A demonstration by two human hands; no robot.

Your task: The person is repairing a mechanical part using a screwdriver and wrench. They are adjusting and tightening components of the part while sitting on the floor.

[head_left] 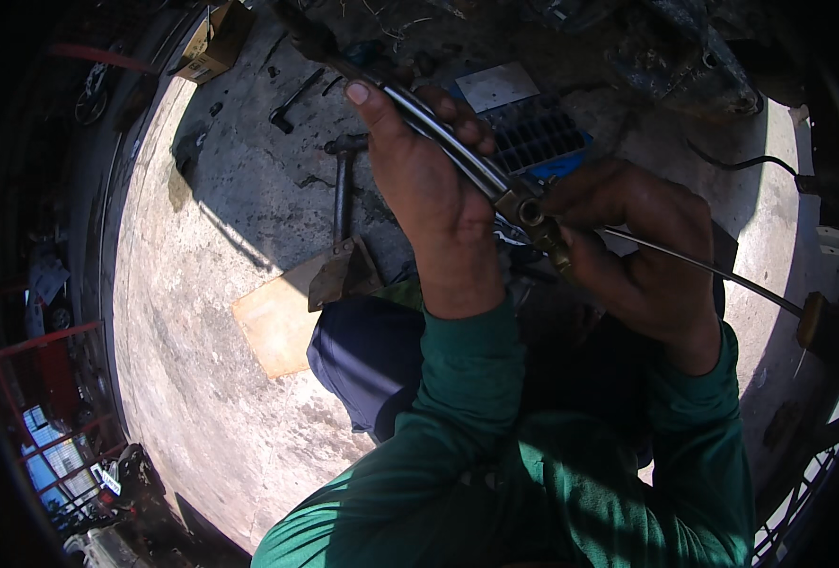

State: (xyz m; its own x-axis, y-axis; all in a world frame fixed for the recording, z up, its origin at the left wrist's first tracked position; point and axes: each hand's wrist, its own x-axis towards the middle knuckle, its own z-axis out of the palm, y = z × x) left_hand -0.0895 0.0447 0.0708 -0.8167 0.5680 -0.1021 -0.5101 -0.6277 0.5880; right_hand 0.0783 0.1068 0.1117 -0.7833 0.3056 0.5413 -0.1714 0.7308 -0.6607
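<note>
Concrete floor (211,407): rough, grey, stained
Light: bright along left and far right, shade across upper middle
Left edge: red metal frame (45,341) in dimness

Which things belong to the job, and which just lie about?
Likely job:
shiny steel shaft in left hand;
brass-coloured metal fitting at right hand;
thin steel rod there.

Seemingly loose:
dark hammer-shaped tool;
blue plastic tray;
tan board;
brown cardboard box.

The print on the cardboard box (213,55) is too small to read.
</note>
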